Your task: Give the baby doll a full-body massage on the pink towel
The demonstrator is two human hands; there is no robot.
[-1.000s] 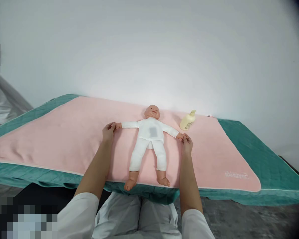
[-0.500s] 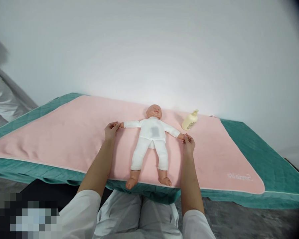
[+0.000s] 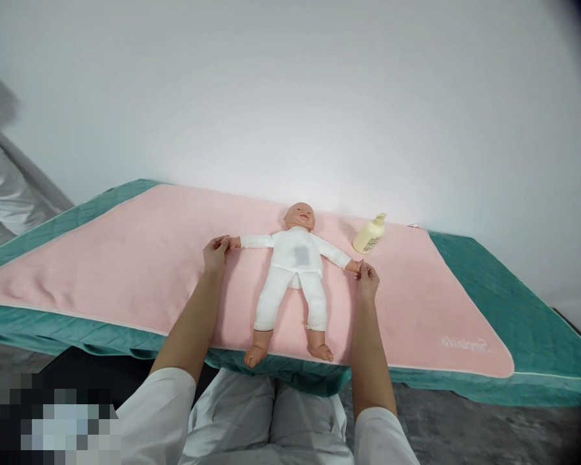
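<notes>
A baby doll (image 3: 297, 248) in a white top and white trousers lies face up on a pink mat (image 3: 126, 258), its arms stretched out sideways and its bare feet at the mat's near edge. My left hand (image 3: 216, 250) is closed around the doll's hand on the left side. On the other side, my right hand (image 3: 367, 279) pinches the doll's other hand between thumb and fingers. A pale yellow pump bottle (image 3: 369, 234) stands just beyond my right hand, near the doll's outstretched arm.
Under the mat is a green quilted cover (image 3: 503, 297) that hangs over the near edge. A white wall (image 3: 290, 97) rises behind. White fabric (image 3: 4, 194) shows at the far left. My legs are close against the front edge.
</notes>
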